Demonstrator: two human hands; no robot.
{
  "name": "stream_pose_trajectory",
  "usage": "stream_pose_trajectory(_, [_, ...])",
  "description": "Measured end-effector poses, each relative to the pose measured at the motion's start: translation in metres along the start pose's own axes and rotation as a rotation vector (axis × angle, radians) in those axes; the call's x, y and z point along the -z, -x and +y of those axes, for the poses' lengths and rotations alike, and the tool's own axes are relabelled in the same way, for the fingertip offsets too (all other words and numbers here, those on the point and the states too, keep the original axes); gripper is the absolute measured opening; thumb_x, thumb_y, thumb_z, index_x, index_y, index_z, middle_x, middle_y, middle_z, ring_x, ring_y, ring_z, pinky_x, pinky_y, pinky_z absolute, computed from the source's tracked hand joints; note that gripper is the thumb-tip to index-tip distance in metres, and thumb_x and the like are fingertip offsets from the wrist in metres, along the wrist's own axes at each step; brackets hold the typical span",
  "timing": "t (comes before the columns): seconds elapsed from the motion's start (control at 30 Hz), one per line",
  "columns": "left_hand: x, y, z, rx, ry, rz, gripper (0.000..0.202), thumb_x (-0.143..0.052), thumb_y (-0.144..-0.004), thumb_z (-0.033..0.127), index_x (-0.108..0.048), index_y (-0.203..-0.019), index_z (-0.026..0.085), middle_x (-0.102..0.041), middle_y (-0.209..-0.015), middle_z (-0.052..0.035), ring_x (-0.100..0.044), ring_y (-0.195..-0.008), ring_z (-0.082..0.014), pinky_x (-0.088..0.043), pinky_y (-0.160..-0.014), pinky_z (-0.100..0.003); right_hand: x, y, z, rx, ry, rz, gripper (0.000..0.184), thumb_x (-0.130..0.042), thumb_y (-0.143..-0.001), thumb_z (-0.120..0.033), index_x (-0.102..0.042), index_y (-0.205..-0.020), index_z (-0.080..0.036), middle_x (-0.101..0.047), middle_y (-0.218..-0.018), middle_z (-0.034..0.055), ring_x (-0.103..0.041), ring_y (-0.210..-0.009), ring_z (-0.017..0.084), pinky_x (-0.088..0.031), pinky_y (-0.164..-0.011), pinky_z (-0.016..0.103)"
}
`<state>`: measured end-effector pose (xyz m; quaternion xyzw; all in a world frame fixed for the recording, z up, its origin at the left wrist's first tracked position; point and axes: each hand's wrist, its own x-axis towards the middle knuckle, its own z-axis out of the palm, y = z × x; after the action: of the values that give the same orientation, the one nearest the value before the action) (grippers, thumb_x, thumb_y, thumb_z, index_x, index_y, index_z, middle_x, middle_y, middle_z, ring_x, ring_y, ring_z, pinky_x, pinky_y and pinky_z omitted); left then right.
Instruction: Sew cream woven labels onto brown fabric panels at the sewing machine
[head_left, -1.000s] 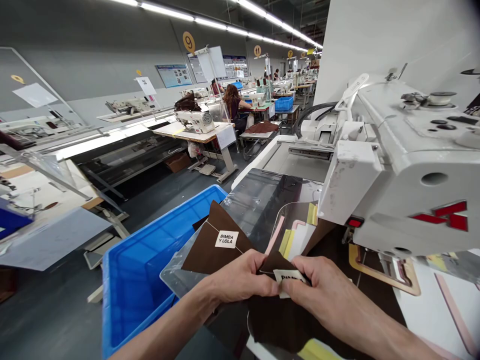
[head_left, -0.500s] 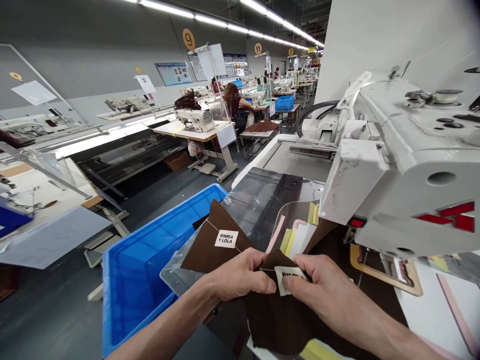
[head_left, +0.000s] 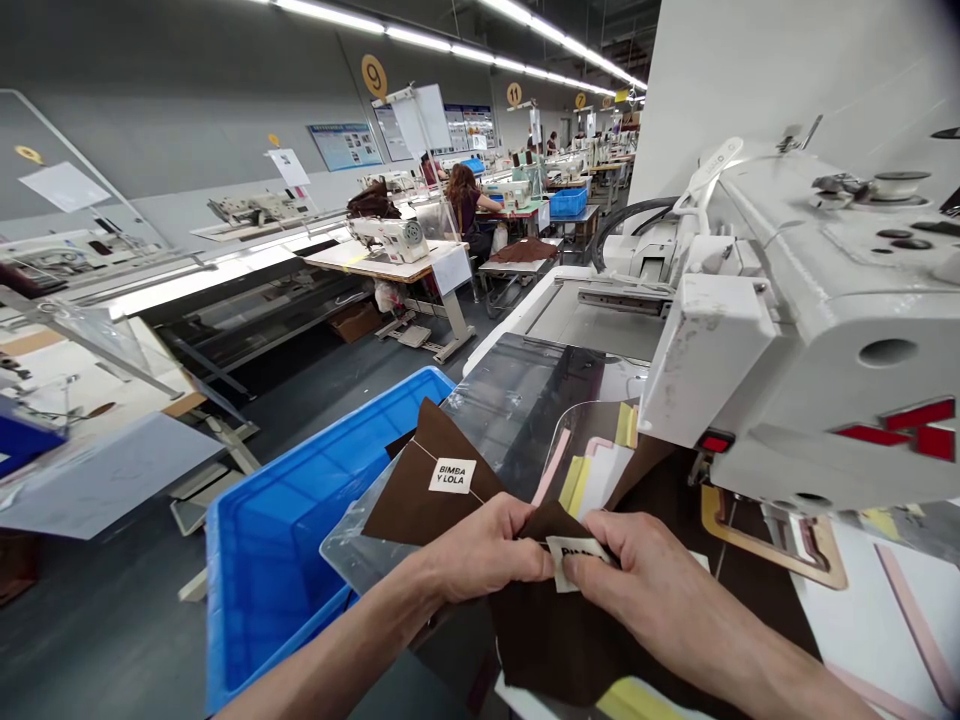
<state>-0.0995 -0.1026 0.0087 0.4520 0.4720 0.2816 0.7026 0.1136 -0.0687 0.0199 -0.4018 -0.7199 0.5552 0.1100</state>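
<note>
Both of my hands pinch a dark brown fabric piece (head_left: 555,640) in front of me. My left hand (head_left: 487,550) is closed on its left part, thumb beside a white label (head_left: 574,562). My right hand (head_left: 637,570) grips the other side, its thumb pressed over the label and covering some of the print. Between the hands the cloth bunches upward. Left of them, another brown piece (head_left: 397,500) lies on the clear plate's corner, its white label (head_left: 452,476) reading BIMBA Y LOLA. More brown fabric (head_left: 757,600) lies under the sewing machine head, beside a brass-coloured frame (head_left: 832,570).
The large white sewing machine (head_left: 825,300) fills the right side. A blue bin (head_left: 247,560) stands at the left below the clear plate (head_left: 502,390). Yellow and pink strips edge the template (head_left: 600,470). Farther off are sewing tables (head_left: 397,265) and a seated person (head_left: 465,210).
My left thumb has moved slightly right to the label's edge, and the label is tilted a little more. Otherwise the hands and cloth stay nearly in place.
</note>
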Motion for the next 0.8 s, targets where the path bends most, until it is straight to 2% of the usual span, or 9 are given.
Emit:
stream_pose_trajectory(0.23, [0.0014,0.0067,0.0062,0.026,0.027,-0.040,0.018,-0.070,-0.069,0.023,-0.074,-0.084,0.014,-0.063,-0.075,-0.0009,-0.054,-0.067,-0.0141,-0.042,-0.063,-0.023,0.0012,0.0010,-0.0035,0.008,-0.116,-0.027,0.019,-0.049,-0.091,-0.025,-0.044,-0.073,-0.022,-0.040,-0.067,-0.0063,-0.034,-0.061,0.010,-0.021,-0.053,0.027])
stream_pose_trajectory(0.43, [-0.0008,0.0061,0.0050,0.020,0.016,-0.019,0.010,-0.068,-0.069,0.019,-0.069,-0.078,0.014,-0.055,-0.069,0.0021,-0.046,-0.062,-0.0110,-0.036,-0.057,-0.022,-0.0027,0.0006,0.0002,0.016,-0.077,0.013,0.023,-0.052,-0.092,-0.026,-0.042,-0.072,-0.022,-0.042,-0.065,-0.0062,-0.035,-0.060,0.010,-0.022,-0.052,0.026])
stream_pose_trajectory(0.67, [-0.0069,0.0019,0.0049,-0.003,0.000,0.024,0.007,-0.065,-0.066,0.018,-0.060,-0.071,0.015,-0.047,-0.066,0.0035,-0.037,-0.061,-0.0102,-0.028,-0.055,-0.023,-0.0062,0.0003,0.0011,0.028,-0.058,0.030,0.017,-0.050,-0.092,-0.023,-0.046,-0.075,-0.023,-0.044,-0.068,-0.0067,-0.036,-0.062,0.011,-0.027,-0.054,0.026])
stream_pose_trajectory(0.8, [-0.0073,0.0027,0.0069,-0.003,0.015,0.031,0.007,-0.064,-0.066,0.018,-0.062,-0.071,0.014,-0.048,-0.066,0.0035,-0.038,-0.062,-0.0102,-0.030,-0.056,-0.023,-0.0056,-0.0008,0.0028,0.020,-0.041,0.040,0.018,-0.050,-0.091,-0.022,-0.045,-0.075,-0.023,-0.044,-0.068,-0.0068,-0.036,-0.061,0.011,-0.027,-0.054,0.025])
